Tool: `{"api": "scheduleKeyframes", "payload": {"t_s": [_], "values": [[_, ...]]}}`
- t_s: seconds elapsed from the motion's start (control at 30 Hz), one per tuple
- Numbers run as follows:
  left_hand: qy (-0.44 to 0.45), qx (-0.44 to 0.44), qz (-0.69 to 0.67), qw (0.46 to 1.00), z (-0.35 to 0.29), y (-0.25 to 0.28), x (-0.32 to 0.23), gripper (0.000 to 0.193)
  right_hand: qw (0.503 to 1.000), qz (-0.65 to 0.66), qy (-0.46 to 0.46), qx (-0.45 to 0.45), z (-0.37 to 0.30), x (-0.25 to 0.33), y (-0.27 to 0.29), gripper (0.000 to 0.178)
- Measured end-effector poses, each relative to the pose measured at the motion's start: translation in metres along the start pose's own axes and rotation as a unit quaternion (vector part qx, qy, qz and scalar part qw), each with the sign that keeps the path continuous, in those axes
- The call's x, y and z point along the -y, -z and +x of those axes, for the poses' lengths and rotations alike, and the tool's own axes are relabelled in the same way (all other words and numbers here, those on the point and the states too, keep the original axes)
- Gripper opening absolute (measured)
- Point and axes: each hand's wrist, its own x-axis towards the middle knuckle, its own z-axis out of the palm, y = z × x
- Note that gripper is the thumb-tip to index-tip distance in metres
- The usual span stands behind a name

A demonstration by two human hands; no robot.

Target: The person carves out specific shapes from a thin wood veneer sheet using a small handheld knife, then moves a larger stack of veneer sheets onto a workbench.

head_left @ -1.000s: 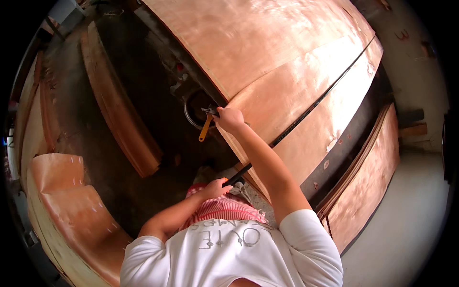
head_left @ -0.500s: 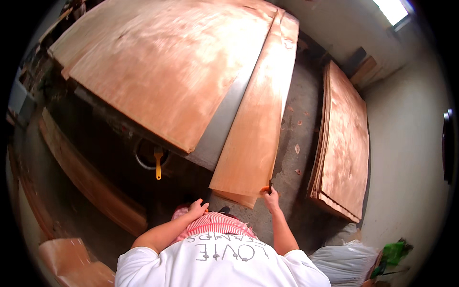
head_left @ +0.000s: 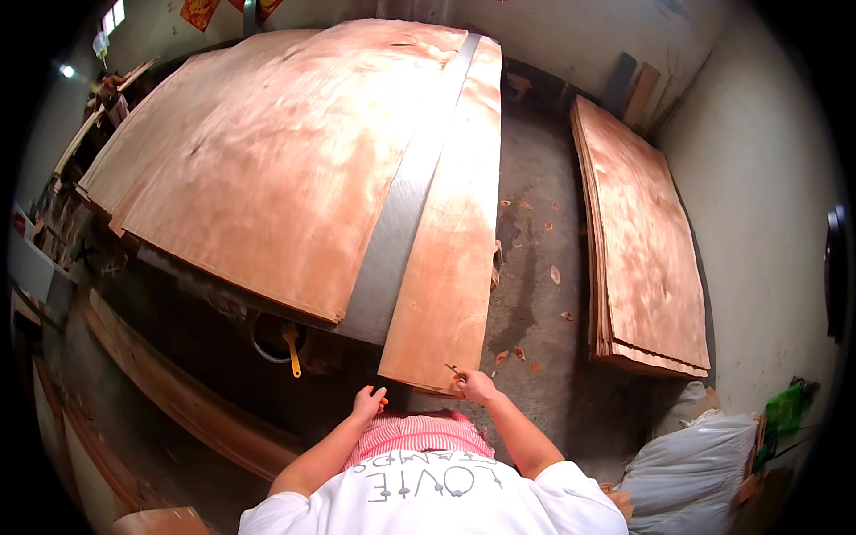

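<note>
A long, narrow strip of wood veneer (head_left: 443, 294) lies along the right side of the table, its near end toward me. My right hand (head_left: 477, 387) is at that end's right corner, closed round a small dark, thin tool (head_left: 453, 368) whose kind I cannot make out. To the left, my left hand (head_left: 367, 403) is closed on a small orange thing (head_left: 384, 401), mostly hidden by the fingers, just off the table in front of my body. Left of the strip, a bare grey band of tabletop (head_left: 385, 254) separates it from large, wide veneer sheets (head_left: 267, 169).
A stack of veneer sheets (head_left: 644, 241) stands on the right near the wall. Veneer scraps (head_left: 555, 275) litter the floor. A yellow-handled brush (head_left: 293, 350) hangs below the table's near edge. Curved wood sheets (head_left: 178, 383) lie at left; a white plastic sack (head_left: 687, 473) sits at lower right.
The strip's near end, formerly bent with a lower layer showing, now lies flatter; the fold at its far end is gone. My right hand has moved left along the near edge. The view has shifted.
</note>
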Motion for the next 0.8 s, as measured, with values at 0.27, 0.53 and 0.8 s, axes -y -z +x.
{"api": "scheduleKeyframes", "payload": {"t_s": [0.27, 0.53, 0.8], "values": [[-0.162, 0.19, 0.209, 0.946, -0.065, -0.022, -0.056, 0.05, 0.996, 0.04, 0.079, -0.035, -0.028, 0.123, -0.022, 0.056], [-0.192, 0.395, 0.393, 0.808, -0.096, -0.058, -0.102, 0.053, 0.914, 0.357, -0.052, -0.185, -0.044, 0.038, -0.028, 0.039], [-0.06, 0.307, 0.365, 0.877, -0.073, -0.087, -0.086, 0.042, 0.852, 0.484, 0.042, -0.193, -0.111, -0.043, 0.075, 0.014]]}}
